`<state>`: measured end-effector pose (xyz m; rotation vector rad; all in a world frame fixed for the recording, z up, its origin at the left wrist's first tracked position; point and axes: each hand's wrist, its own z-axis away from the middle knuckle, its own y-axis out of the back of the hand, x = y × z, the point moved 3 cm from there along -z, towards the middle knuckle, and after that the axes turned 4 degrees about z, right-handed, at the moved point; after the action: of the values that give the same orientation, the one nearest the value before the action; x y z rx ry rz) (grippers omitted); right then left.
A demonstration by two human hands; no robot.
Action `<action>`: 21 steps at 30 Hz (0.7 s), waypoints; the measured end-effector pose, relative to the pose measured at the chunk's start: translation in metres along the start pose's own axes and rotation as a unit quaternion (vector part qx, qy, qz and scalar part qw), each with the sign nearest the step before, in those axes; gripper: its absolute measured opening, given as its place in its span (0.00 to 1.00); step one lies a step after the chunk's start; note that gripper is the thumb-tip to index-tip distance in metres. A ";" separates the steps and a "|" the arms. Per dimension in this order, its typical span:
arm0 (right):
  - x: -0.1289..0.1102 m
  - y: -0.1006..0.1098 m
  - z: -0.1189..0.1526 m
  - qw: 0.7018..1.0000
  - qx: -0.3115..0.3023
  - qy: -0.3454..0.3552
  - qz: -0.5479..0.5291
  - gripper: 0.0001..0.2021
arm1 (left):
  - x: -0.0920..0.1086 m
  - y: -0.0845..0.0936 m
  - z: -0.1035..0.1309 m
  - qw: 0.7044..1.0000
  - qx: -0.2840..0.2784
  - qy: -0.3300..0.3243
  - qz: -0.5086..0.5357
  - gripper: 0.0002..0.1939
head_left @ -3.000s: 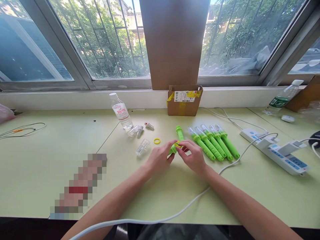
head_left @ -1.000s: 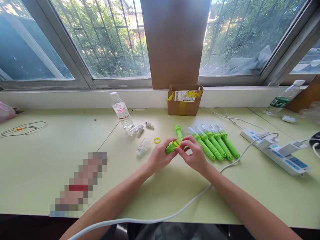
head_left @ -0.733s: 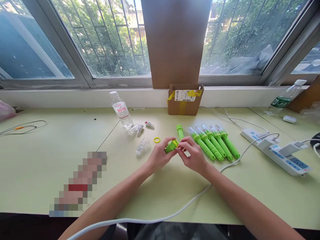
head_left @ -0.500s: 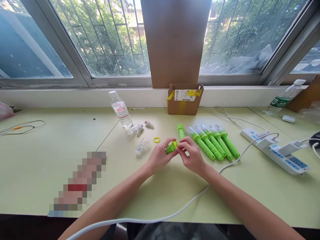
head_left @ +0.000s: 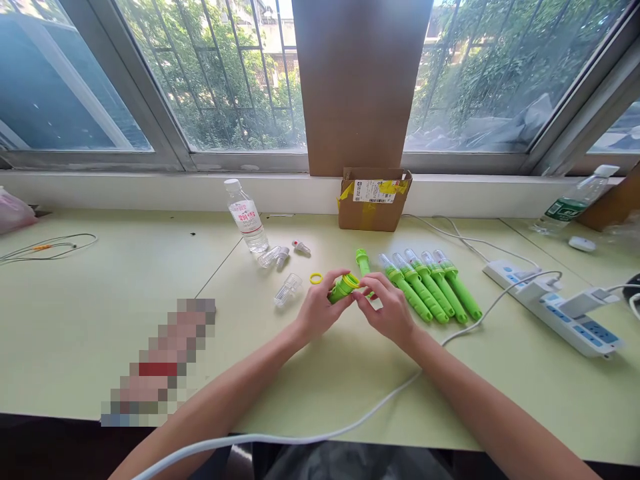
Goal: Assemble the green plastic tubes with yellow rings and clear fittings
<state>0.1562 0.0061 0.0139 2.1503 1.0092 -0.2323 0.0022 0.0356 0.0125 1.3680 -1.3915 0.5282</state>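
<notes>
My left hand (head_left: pixel 316 308) is wrapped round a green plastic tube (head_left: pixel 340 291), like the handle of a small torch, its wide end tilted up to the right. A yellow ring (head_left: pixel 351 281) sits at that end, and the fingertips of my right hand (head_left: pixel 389 312) pinch its edge. Behind my hands lies another green handle (head_left: pixel 362 259) without a clear cover. To the right, several green torch-like sticks (head_left: pixel 420 300) with clear tips lie side by side. A second yellow ring (head_left: pixel 311 279) and a clear plastic cover (head_left: pixel 287 291) rest left of my hands.
Small clear and grey parts (head_left: pixel 283 257) lie by a water bottle (head_left: pixel 249 220). A cardboard box (head_left: pixel 370 215) stands at the back. On the right is a power strip (head_left: pixel 575 330) with plugs. A white cable (head_left: pixel 370 413) crosses the table under my right forearm.
The yellow ring now shows more fully at the green tube's wide end, and the tube is turned slightly. Both hands stay close together; the whole view has shifted a little.
</notes>
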 end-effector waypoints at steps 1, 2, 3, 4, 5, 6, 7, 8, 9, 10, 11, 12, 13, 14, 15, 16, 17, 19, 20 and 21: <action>0.000 0.000 0.000 1.000 0.000 0.004 0.004 0.05 | 0.000 0.000 0.000 1.000 -0.001 0.006 0.011 0.22; 0.000 0.000 0.000 1.000 -0.002 0.005 0.004 0.05 | 0.001 0.001 0.000 1.000 -0.002 0.013 0.025 0.22; -0.001 0.000 0.000 1.000 -0.004 0.004 0.000 0.05 | 0.002 0.001 0.000 0.999 -0.005 0.021 0.042 0.22; -0.001 0.000 -0.001 1.000 -0.009 0.001 -0.006 0.06 | 0.002 0.001 0.000 0.998 -0.006 0.031 0.060 0.23; -0.001 -0.001 -0.001 1.000 -0.016 -0.005 -0.015 0.07 | 0.003 0.002 0.000 0.996 -0.007 0.039 0.077 0.23; -0.001 -0.001 -0.001 0.999 -0.024 -0.012 -0.026 0.08 | 0.003 0.002 0.000 0.995 -0.008 0.047 0.090 0.23; -0.001 -0.001 0.000 0.999 -0.033 -0.020 -0.039 0.09 | 0.004 0.003 -0.001 0.994 -0.008 0.053 0.100 0.24; -0.001 -0.002 0.000 0.997 -0.041 -0.027 -0.051 0.09 | 0.004 0.003 -0.001 0.993 -0.010 0.056 0.105 0.24; -0.001 -0.002 0.000 0.996 -0.047 -0.030 -0.063 0.09 | 0.005 0.004 -0.001 0.992 -0.015 0.058 0.110 0.24; -0.001 -0.002 0.000 0.996 -0.051 -0.031 -0.073 0.09 | 0.005 0.004 -0.001 0.991 -0.022 0.059 0.115 0.23; 0.000 -0.002 0.000 0.995 -0.055 -0.027 -0.079 0.09 | 0.006 0.004 -0.001 0.990 -0.031 0.060 0.121 0.23; 0.000 -0.002 0.000 0.995 -0.058 -0.020 -0.083 0.09 | 0.006 0.004 -0.001 0.989 -0.039 0.061 0.129 0.23; 0.001 -0.002 0.000 0.994 -0.060 -0.012 -0.085 0.09 | 0.006 0.004 -0.001 0.988 -0.046 0.064 0.135 0.22; 0.002 -0.002 0.000 0.994 -0.063 -0.004 -0.085 0.09 | 0.007 0.004 -0.001 0.987 -0.050 0.067 0.141 0.22; 0.003 -0.002 0.000 0.994 -0.066 0.002 -0.082 0.10 | 0.006 0.005 -0.001 0.986 -0.053 0.069 0.144 0.22; 0.004 -0.002 0.000 0.994 -0.069 0.006 -0.079 0.11 | 0.006 0.005 -0.001 0.985 -0.055 0.071 0.145 0.21; 0.005 -0.002 0.000 0.994 -0.071 0.007 -0.077 0.11 | 0.006 0.006 -0.002 0.985 -0.057 0.071 0.146 0.21; 0.007 -0.003 0.000 0.994 -0.072 0.003 -0.078 0.12 | 0.005 0.007 -0.002 0.985 -0.062 0.071 0.147 0.20; 0.007 -0.004 0.000 0.994 -0.071 0.000 -0.081 0.12 | 0.005 0.007 -0.002 0.984 -0.065 0.071 0.150 0.20; 0.007 -0.004 0.001 0.994 -0.069 -0.004 -0.087 0.12 | 0.005 0.008 -0.002 0.983 -0.069 0.072 0.153 0.19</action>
<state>0.1580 0.0119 0.0079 1.9378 1.1754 -0.2455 -0.0028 0.0374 0.0200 0.9904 -1.4981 0.7032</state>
